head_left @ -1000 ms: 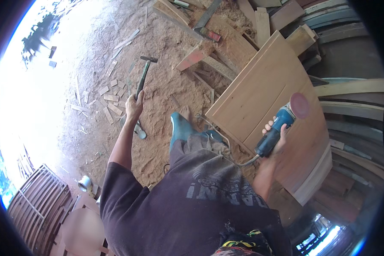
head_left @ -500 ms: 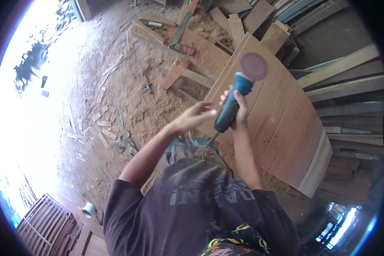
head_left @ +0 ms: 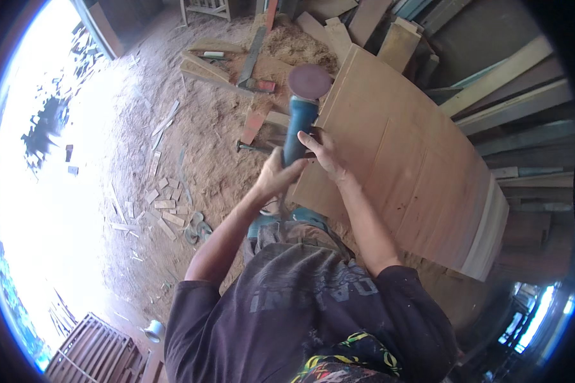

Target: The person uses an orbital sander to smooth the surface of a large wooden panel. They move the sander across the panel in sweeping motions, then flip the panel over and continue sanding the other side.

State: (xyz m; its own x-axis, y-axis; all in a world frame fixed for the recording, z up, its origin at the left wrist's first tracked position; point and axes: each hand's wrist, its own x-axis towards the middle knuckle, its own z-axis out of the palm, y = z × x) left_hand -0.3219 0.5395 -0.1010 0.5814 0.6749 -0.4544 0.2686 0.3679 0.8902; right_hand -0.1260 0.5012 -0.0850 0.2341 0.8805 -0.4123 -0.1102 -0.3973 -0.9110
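Note:
Both hands are on a blue angle grinder (head_left: 301, 117) with a round reddish-brown sanding disc (head_left: 310, 82) at its far end. My left hand (head_left: 276, 177) is closed round the rear of the body, its thumb towards the right. My right hand (head_left: 324, 153) grips the body a little farther up from the right side, thumb laid across the top. The tool is held up beside the left edge of a large wooden panel (head_left: 406, 166), the disc by the panel's far left corner. Part of the grey cord (head_left: 282, 205) shows below the left hand.
Planks and boards (head_left: 505, 105) are stacked along the right. Sawdust covers the ground (head_left: 217, 153), with small wood offcuts (head_left: 165, 204) and sandals (head_left: 198, 228) at the left. A hammer (head_left: 252, 147) and a try square (head_left: 253, 67) lie beyond the grinder. A slatted wooden frame (head_left: 96, 351) is at lower left.
The grinder has moved left from over the panel to its left edge and turned more upright. My left hand, formerly open and apart from the tool, has closed on its rear.

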